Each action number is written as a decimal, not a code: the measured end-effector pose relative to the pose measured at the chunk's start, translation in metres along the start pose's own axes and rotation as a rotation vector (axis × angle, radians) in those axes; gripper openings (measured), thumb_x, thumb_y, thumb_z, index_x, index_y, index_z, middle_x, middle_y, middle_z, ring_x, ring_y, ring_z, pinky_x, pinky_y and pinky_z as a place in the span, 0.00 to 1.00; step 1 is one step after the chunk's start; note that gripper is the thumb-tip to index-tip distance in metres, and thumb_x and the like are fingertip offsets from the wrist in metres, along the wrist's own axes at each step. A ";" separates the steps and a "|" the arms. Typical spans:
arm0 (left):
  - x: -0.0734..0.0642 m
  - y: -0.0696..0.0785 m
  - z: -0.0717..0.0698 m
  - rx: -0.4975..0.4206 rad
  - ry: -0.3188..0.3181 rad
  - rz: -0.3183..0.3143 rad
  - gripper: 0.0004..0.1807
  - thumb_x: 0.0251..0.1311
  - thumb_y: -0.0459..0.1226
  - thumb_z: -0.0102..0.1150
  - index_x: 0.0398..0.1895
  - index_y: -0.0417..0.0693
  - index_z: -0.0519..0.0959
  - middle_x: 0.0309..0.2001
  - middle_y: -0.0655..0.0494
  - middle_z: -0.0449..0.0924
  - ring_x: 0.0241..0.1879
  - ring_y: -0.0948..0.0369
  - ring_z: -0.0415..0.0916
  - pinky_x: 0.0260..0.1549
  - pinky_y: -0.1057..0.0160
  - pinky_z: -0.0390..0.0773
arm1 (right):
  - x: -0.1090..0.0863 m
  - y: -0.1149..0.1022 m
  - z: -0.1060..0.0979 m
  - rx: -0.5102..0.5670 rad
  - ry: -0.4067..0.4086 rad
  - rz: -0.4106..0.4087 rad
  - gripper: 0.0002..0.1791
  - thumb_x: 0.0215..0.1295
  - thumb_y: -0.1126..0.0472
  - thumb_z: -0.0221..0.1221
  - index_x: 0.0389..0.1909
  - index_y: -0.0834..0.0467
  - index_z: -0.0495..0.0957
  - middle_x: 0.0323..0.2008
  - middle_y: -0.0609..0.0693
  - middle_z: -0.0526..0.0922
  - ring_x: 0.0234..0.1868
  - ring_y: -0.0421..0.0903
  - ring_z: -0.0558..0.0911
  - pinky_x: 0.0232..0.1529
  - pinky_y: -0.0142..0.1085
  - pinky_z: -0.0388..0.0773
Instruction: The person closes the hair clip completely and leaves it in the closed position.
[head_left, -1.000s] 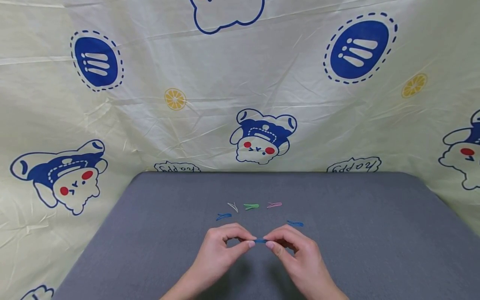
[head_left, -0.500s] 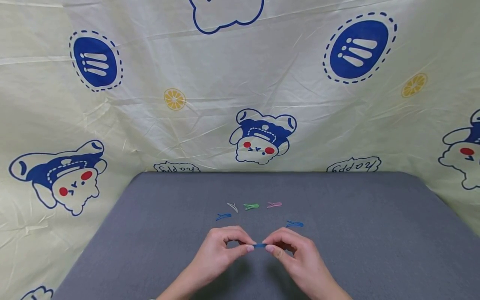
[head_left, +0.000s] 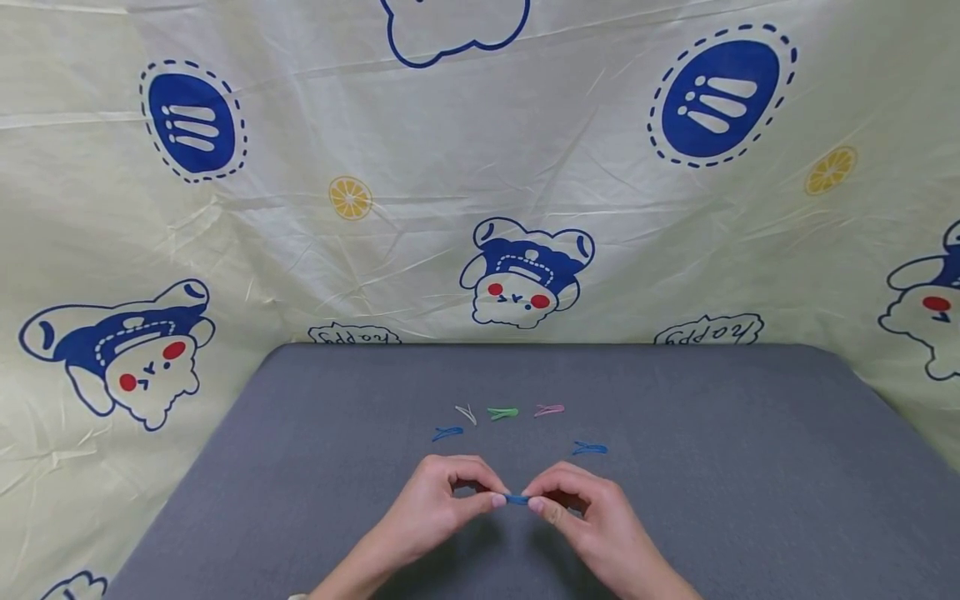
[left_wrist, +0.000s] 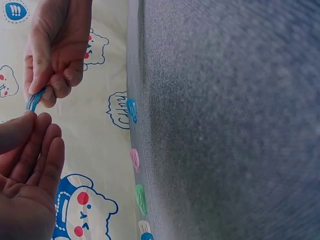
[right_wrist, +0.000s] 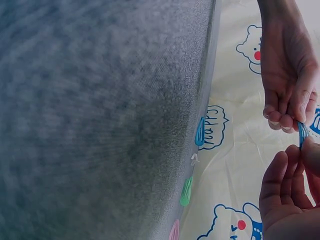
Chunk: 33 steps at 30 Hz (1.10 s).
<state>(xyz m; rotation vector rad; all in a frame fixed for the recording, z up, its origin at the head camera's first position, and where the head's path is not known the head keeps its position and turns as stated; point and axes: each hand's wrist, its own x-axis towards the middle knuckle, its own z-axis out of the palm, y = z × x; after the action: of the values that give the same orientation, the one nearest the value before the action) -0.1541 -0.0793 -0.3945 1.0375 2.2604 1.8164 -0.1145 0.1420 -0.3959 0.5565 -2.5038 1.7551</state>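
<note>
A blue snap hair clip [head_left: 517, 500] is held between both hands above the front part of the table. My left hand [head_left: 444, 504] pinches its left end between thumb and fingertips. At the other end, the thumb and index finger of my right hand [head_left: 583, 517] grip it. Both wrist views show the blue clip [left_wrist: 34, 101] stretched between the two sets of fingertips, its ends covered by them. On the table beyond lie a blue clip [head_left: 447, 433] at left, a white clip [head_left: 467, 415], a green clip [head_left: 502, 413], a pink clip [head_left: 549, 410] and another blue clip [head_left: 590, 448] at right.
The grey cloth-covered table [head_left: 720, 467] fills the lower view, with rounded far corners. Behind it hangs a cream curtain [head_left: 420, 275] printed with blue cartoon figures and orange slices.
Both hands have come slightly nearer to the table's front edge, carrying the blue hair clip between them. The clips lying on the table stay where they were.
</note>
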 end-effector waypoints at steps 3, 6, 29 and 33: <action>-0.001 0.000 -0.001 0.003 -0.007 -0.010 0.03 0.58 0.29 0.67 0.32 0.44 0.87 0.31 0.55 0.84 0.33 0.64 0.79 0.40 0.62 0.80 | 0.001 0.000 0.000 0.001 -0.010 0.031 0.05 0.65 0.52 0.63 0.38 0.46 0.84 0.37 0.44 0.82 0.39 0.45 0.80 0.44 0.38 0.80; -0.001 0.000 -0.002 0.014 -0.015 -0.023 0.03 0.58 0.30 0.67 0.32 0.45 0.87 0.31 0.56 0.83 0.34 0.64 0.79 0.41 0.62 0.80 | 0.002 -0.001 -0.001 0.007 -0.023 0.059 0.06 0.65 0.51 0.64 0.39 0.46 0.84 0.37 0.44 0.82 0.39 0.45 0.80 0.45 0.37 0.80; -0.002 0.011 -0.007 0.148 0.122 -0.014 0.07 0.55 0.26 0.69 0.34 0.46 0.87 0.33 0.53 0.85 0.35 0.61 0.79 0.39 0.60 0.80 | 0.017 0.008 0.000 -0.049 -0.060 -0.063 0.04 0.65 0.55 0.65 0.39 0.45 0.85 0.36 0.43 0.84 0.37 0.43 0.81 0.40 0.37 0.81; -0.001 0.021 -0.009 0.176 0.132 0.013 0.08 0.53 0.24 0.69 0.33 0.44 0.86 0.32 0.53 0.84 0.35 0.61 0.79 0.38 0.58 0.80 | 0.022 0.009 0.000 -0.041 -0.073 -0.043 0.04 0.64 0.56 0.65 0.39 0.45 0.85 0.36 0.42 0.84 0.36 0.43 0.81 0.39 0.36 0.80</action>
<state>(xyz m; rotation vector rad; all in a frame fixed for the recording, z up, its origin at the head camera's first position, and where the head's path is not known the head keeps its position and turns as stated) -0.1474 -0.0855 -0.3731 0.9854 2.5354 1.7664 -0.1383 0.1387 -0.3987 0.6791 -2.5485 1.6951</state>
